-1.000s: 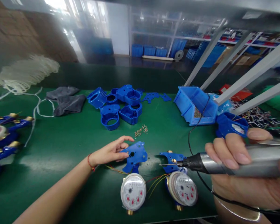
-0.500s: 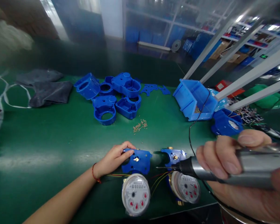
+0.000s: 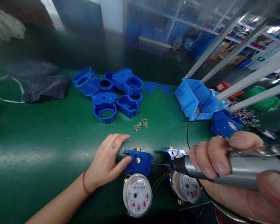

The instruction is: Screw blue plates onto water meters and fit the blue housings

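Observation:
My left hand (image 3: 106, 161) lies flat on the green table, fingers stretched out, its thumb pressed against the left edge of a blue plastic cover plate (image 3: 138, 161). That plate sits on top of a water meter with a white dial (image 3: 137, 194). My right hand (image 3: 226, 168) grips a silver electric screwdriver (image 3: 224, 168) whose thin bit points left, close to the blue plate's right edge. A second meter with a white dial (image 3: 186, 187) and its own blue plate (image 3: 174, 153) lies under the screwdriver tip.
A pile of blue plastic housings (image 3: 112, 93) sits at the table's middle back, with small brass screws (image 3: 141, 123) scattered in front. A blue bin (image 3: 194, 98) lies tipped at right. A dark cloth (image 3: 44, 87) is at the left. White frame bars (image 3: 247, 77) slant overhead at right.
My left hand set the blue plate down flat on the meter and opened, now resting beside it. The screwdriver tip has drifted left toward the plate. The view shifted right.

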Demonstrator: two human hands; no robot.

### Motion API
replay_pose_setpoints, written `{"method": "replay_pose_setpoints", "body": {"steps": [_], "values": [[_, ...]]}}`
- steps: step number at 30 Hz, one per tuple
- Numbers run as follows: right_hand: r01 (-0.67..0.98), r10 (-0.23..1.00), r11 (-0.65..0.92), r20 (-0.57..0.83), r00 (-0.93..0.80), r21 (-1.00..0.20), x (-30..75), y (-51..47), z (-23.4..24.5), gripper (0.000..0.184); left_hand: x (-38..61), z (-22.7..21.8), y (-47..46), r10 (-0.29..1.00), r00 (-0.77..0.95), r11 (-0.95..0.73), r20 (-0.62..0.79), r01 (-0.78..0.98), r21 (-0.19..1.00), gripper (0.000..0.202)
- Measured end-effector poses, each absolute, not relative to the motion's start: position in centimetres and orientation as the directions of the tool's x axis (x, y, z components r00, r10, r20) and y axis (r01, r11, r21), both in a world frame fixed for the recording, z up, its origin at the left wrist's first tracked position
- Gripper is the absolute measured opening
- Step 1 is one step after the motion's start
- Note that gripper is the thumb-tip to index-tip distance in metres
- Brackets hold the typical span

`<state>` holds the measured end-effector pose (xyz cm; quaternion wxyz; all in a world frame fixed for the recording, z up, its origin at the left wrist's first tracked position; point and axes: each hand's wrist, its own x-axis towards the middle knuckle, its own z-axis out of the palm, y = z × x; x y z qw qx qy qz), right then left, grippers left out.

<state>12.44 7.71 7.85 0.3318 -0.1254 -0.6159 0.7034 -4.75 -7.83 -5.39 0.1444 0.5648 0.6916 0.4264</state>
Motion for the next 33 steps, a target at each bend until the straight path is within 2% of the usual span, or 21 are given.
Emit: {"method": "replay_pose_setpoints", "body": {"steps": [1,3,6,8,13,18,21,23,25,27,30,33], "values": [[-0.327,0.639,-0.006,0.248,-0.728,-0.945,12.8,7.9,7.8,0.025,-4.1,-4.8,-8.4,0.880,-0.252,-0.083,0.402,0.751,0.655,0.051],[-0.367,0.691,0.051,0.299,-0.658,-0.929,13.5,8.5,7.8,0.027,-2.3,-4.0,-9.3,0.852,-0.053,-0.263,0.521,0.817,0.513,0.053],[-0.421,0.762,0.136,0.366,-0.534,-0.897,14.3,9.4,8.1,0.025,0.3,-4.0,-9.8,0.838,0.090,-0.360,0.538,0.832,0.422,0.036],[-0.443,0.795,0.137,0.366,-0.485,-0.886,14.8,10.0,8.3,0.026,1.2,-4.5,-9.5,0.845,0.096,-0.364,0.526,0.824,0.435,0.030],[-0.469,0.826,0.073,0.317,-0.467,-0.880,15.9,11.0,8.2,0.028,1.9,-5.9,-7.4,0.818,0.059,-0.425,0.572,0.731,0.533,0.032],[-0.431,0.828,0.135,0.340,-0.446,-0.892,15.5,11.0,8.0,0.024,3.5,-6.3,-5.5,0.816,0.028,-0.434,0.577,0.688,0.582,0.039],[-0.379,0.851,0.146,0.312,-0.423,-0.914,15.1,10.8,8.1,0.020,3.0,-5.5,-5.7,0.816,0.020,-0.401,0.578,0.740,0.540,0.048],[-0.361,0.842,0.124,0.291,-0.454,-0.924,15.0,10.7,8.1,0.020,1.6,-4.9,-5.7,0.819,-0.106,-0.277,0.564,0.788,0.550,0.051],[-0.383,0.798,0.076,0.287,-0.530,-0.920,14.8,10.7,8.1,0.023,-0.4,-4.6,-5.2,0.817,-0.322,-0.047,0.478,0.789,0.613,0.037],[-0.392,0.741,0.035,0.287,-0.607,-0.919,14.4,10.6,8.0,0.025,-2.2,-4.8,-4.2,0.845,-0.434,0.143,0.313,0.746,0.651,0.026],[-0.357,0.679,0.037,0.286,-0.676,-0.933,14.0,10.4,7.8,0.023,-3.3,-5.9,-2.5,0.925,-0.379,0.260,0.025,0.680,0.686,0.033],[-0.331,0.644,0.064,0.292,-0.707,-0.942,13.9,10.2,7.5,0.024,-2.9,-6.8,-1.7,0.930,-0.342,0.326,-0.133,0.604,0.727,0.039]]}}
